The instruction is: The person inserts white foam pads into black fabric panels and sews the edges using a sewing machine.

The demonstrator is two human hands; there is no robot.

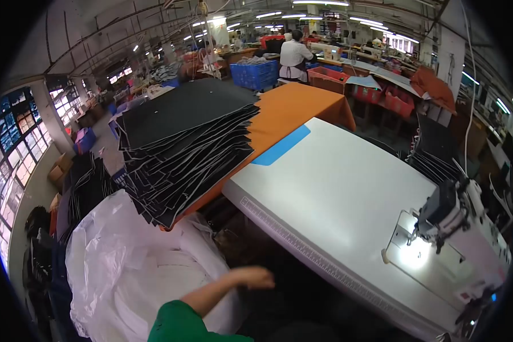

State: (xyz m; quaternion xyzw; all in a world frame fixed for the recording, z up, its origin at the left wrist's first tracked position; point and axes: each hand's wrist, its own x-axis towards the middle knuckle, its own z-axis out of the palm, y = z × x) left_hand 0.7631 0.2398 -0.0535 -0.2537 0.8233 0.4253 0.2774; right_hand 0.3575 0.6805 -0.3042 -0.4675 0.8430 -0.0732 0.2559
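Note:
My left hand (255,278) reaches in from a green sleeve at the bottom centre, in front of the sewing table's ruled front edge. Its fingers are curled and blurred, and whether they hold anything cannot be made out. To its left lies a clear plastic bag (105,239) with white material (159,273) inside. The white sewing table (330,188) extends to the right, with a lit sewing machine (467,228) at its right end. Beyond the bag, a tall stack of black fabric pieces (188,108) rests on an orange cloth (296,105). My right hand is out of view.
A person (294,58) in a light shirt stands beyond the orange cloth, facing away. Near that person are a blue crate (254,75) and a red crate (328,78). More black pieces (436,142) hang behind the machine. Windows line the left wall.

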